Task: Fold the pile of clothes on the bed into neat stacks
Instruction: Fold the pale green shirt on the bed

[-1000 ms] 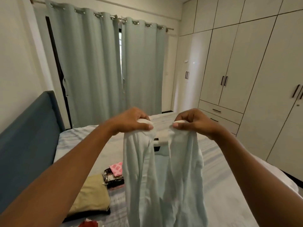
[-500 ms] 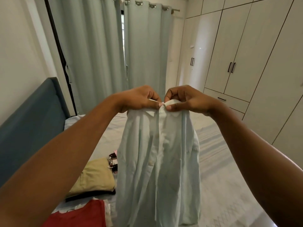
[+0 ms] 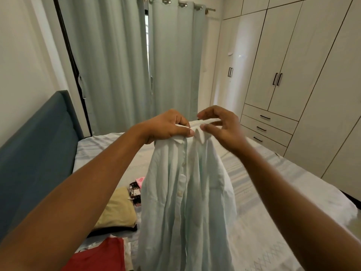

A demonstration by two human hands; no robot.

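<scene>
Loosened from its pinch of half a second ago, the right grip (image 3: 220, 126) now has its fingers spread in a loose curl at the collar. The thumb touches the cloth and the forefinger stands clear above it, and I cannot tell whether it has any real hold. The left grip (image 3: 168, 126) has kept its place, thumb and curled fingers clamped on the collar just beside, so the shirt (image 3: 187, 202) hangs mostly from that point, in the air over the bed, its hem out of view below. It is a pale blue-green button-up in thin, crinkled woven cloth, which I judge light, limp and not slippery. It will sag wherever it is not held, so the sound places to take it are the two shoulders or the stiffer collar band. Nearest, at the bottom left, lies a red garment (image 3: 101, 255), smooth and flat. Beyond it a tan folded piece (image 3: 119, 212) sits on something dark, soft-cornered like a cushion, and just past that is a small patterned bundle (image 3: 134, 190) with a pink scrap. The bed (image 3: 273, 222) carries a pale sheet with faint stripes and a diamond pattern. Further off stand a padded blue-grey headboard (image 3: 35, 145), pleated grey-green curtains (image 3: 117, 65) on a rod, and a smooth pale wardrobe (image 3: 293, 65) with dark handles.
</scene>
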